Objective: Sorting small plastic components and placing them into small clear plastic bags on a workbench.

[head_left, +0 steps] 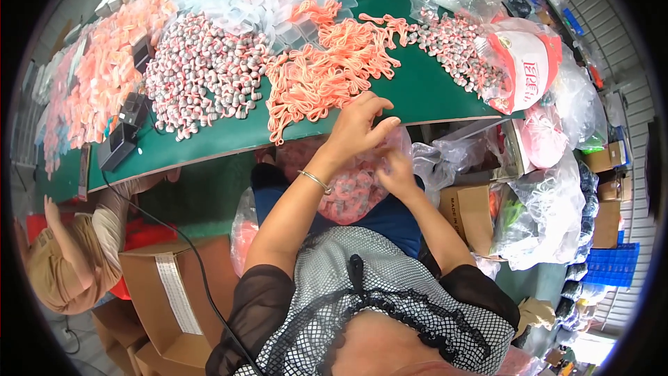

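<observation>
Clear plastic film forms the bag [362, 184] resting in the person's lap, at about 6 o'clock from the heap of orange cords [327, 73] on the green table [431, 94]. The bag is filled with small pink-and-grey pieces like those heaped at 10 o'clock on the table [202, 73].

Left hand [358, 129]: fingers closed in a pinch on the bag's upper edge, just below the table rim; a thin bracelet [314, 181] circles the wrist. Right hand [398, 175]: pressed against the bag's right side; whether its fingers clasp the film cannot be told.

Handling, as judged: the film is soft, slippery and easily torn, and the loose contents make the bag sag and shift. A hold on gathered film at the mouth, with support beneath, appears safest.

At 8 o'clock, another person's arm [136, 184] reaches under the table, above cardboard boxes [174, 292].
</observation>
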The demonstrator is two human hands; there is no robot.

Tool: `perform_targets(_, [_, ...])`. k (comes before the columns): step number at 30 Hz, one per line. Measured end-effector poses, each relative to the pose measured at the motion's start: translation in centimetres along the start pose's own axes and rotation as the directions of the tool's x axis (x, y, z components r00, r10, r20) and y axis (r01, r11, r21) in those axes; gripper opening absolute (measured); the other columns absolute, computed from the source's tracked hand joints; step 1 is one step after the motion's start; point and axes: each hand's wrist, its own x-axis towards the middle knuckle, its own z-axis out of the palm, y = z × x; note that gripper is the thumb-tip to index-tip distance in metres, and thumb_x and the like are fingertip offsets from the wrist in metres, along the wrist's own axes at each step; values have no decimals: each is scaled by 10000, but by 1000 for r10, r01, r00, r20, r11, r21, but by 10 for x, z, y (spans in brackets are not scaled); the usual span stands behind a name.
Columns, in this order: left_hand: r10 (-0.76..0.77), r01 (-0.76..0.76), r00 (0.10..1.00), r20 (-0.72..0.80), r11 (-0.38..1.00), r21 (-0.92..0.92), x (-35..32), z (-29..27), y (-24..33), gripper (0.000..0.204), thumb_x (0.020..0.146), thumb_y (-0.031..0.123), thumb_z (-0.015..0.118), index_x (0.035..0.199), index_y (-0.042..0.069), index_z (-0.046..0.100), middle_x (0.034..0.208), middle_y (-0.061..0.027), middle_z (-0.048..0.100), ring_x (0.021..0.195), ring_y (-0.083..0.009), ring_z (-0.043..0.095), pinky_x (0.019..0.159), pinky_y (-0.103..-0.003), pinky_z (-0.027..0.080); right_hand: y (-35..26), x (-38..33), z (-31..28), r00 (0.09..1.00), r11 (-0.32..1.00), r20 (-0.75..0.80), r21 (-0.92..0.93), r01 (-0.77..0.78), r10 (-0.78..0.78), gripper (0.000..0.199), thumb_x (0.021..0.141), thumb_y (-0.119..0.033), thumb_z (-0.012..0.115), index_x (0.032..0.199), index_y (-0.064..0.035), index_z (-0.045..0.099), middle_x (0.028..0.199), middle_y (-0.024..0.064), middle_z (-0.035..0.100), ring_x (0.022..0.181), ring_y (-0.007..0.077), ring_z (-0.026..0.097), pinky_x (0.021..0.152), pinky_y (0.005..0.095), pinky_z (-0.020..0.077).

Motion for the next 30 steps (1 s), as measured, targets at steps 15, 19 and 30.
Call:
perform_targets(15, [100,-94,995,-28,982,164,-4,8,-10,85,806,130,685,839,52,683,790,-106,592,703,-307,625,632,-404,509,-30,45,-45,941,973,332,229,-12,-67,84,796,-87,681,820,-7,672,768,84,644,658,205,624,602,317,487])
perform_targets(19, [87,-78,994,-58,986,145,-3,8,-10,75,807,125,684,832,54,681,794,-106,595,701,-306,626,635,-403,512,-60,126,-96,980,937,68,312,157,-187,19,823,-21,658,833,-24,674,780,75,636,669,116,589,595,265,457])
perform_targets(30, [118,-114,993,-18,982,148,0,12,-4,183,774,102,653,942,39,695,939,-157,652,811,-351,649,708,-440,534,-69,284,30,820,862,352,-68,503,-451,252,803,-255,696,1004,-103,704,1013,93,694,963,306,641,851,459,491])
